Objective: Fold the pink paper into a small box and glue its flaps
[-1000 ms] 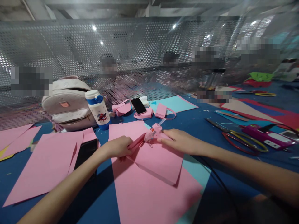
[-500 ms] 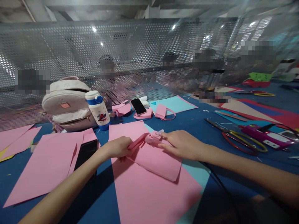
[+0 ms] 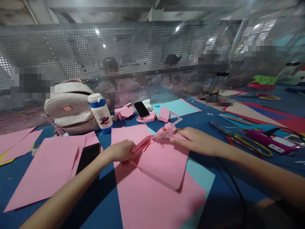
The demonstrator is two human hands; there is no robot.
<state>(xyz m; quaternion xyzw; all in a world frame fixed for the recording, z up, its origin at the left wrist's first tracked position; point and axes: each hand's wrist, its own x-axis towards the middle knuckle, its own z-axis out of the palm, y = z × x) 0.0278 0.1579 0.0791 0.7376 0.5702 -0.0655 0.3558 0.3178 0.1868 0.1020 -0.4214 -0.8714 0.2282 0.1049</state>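
Note:
My left hand [image 3: 120, 150] is closed, pinching the near corner of a folded pink paper piece [image 3: 162, 162] that lies on a larger pink sheet [image 3: 152, 200]. My right hand [image 3: 196, 141] grips a small pink glue gun [image 3: 165, 132], its nozzle pointing left at the folded edge near my left fingers. A black cord [image 3: 234, 187] trails from under my right arm along the blue table [image 3: 102, 206].
A pale backpack [image 3: 69, 111] and a white bottle with a blue cap [image 3: 101, 112] stand at the back left. A phone [image 3: 141, 109] leans on a pink stand. Another dark phone [image 3: 87, 157] lies by my left arm. Scissors [image 3: 247, 144] lie right. A perforated metal screen [image 3: 143, 60] closes the back.
My right hand has moved the glue gun to the right and slightly away, and the folded pink piece has lifted a little. My left hand has kept its pinch.

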